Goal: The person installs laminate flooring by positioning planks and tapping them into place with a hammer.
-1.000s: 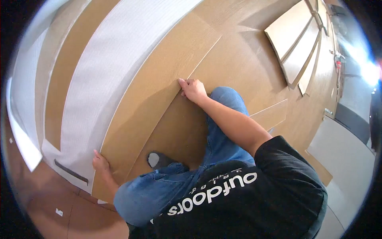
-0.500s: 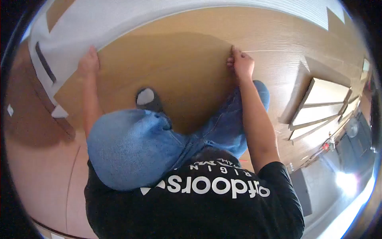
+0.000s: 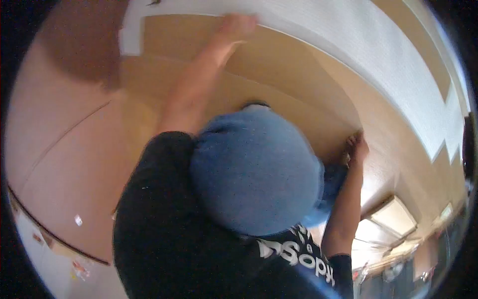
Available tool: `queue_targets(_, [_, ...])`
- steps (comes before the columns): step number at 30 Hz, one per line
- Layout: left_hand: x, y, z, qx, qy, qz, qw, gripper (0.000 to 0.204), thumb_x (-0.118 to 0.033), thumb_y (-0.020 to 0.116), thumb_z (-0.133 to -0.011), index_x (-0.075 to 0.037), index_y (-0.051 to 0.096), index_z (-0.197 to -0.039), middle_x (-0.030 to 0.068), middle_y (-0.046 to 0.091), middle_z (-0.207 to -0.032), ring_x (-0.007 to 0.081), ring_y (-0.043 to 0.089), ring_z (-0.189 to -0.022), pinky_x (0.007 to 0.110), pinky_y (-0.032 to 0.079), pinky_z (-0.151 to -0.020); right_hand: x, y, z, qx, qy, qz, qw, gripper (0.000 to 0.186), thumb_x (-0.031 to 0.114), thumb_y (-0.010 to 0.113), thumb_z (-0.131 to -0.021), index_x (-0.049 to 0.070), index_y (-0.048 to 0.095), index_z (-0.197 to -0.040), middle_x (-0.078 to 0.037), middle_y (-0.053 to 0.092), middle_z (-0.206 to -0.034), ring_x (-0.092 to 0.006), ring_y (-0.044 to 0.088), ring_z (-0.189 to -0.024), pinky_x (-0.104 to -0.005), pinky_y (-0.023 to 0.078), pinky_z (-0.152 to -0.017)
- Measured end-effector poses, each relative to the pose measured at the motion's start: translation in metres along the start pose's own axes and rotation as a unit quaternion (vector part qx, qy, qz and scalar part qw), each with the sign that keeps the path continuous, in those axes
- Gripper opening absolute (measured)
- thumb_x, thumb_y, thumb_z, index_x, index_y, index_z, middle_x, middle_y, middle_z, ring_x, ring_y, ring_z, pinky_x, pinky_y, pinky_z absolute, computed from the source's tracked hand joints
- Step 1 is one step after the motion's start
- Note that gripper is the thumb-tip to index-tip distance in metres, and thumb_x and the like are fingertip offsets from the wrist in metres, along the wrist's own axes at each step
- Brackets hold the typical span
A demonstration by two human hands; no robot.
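A long wood-coloured floor plank [image 3: 294,70] lies across the floor in front of me. My left hand [image 3: 240,27] reaches to its far edge, beside the white underlay sheet, and motion smears the fingers. At the right end of the plank, my right hand [image 3: 359,147] has its fingers curled and closed on the board's edge. My bent knee in blue jeans [image 3: 259,169] rises between my arms and hides part of the board.
White underlay [image 3: 328,27] stretches beyond the plank. Several cut board pieces [image 3: 396,217] lie at the lower right, near dark items. On the left is a reddish-brown surface [image 3: 74,134] with a dark line across it. A small white scrap [image 3: 78,220] rests there.
My view has swung to the left, so the scene sits turned. My left hand has moved along the far edge toward the right, while my right hand stays at the board's right end.
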State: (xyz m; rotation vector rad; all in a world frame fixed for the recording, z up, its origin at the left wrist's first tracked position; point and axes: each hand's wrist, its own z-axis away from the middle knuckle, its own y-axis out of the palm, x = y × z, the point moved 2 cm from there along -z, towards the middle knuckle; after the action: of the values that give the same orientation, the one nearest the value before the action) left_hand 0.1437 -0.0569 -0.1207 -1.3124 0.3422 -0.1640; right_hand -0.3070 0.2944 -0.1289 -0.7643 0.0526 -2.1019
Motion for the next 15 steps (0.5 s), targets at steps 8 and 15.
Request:
queue_targets(8, [0.034,-0.019,0.014,0.062,-0.029,0.052,0.996,0.053,-0.052,0.039,-0.103,-0.015,0.078,-0.1,0.0153,0.076,-0.096,0.0412,0.07,-0.092,0.054,0.054,-0.089,-0.021,0.009,-0.011,0.055,-0.013,-0.02,0.998,0.043,0.05,0.064,-0.101,0.008,0.062,-0.095,-0.002,0.053,-0.07,-0.016,0.05,-0.061,-0.0297,0.042,-0.054])
queue_targets(15, [0.008,0.027,-0.046,0.182,-0.037,0.051,0.981,0.058,-0.049,0.028,-0.107,-0.011,0.069,-0.123,0.021,0.068,-0.125,0.0392,0.064,-0.117,0.055,0.048,-0.099,0.027,-0.029,0.002,0.031,-0.033,0.051,0.998,0.036,0.028,0.059,-0.104,0.005,0.058,-0.132,-0.014,0.068,-0.123,-0.0238,0.067,-0.112,-0.0331,0.053,-0.092])
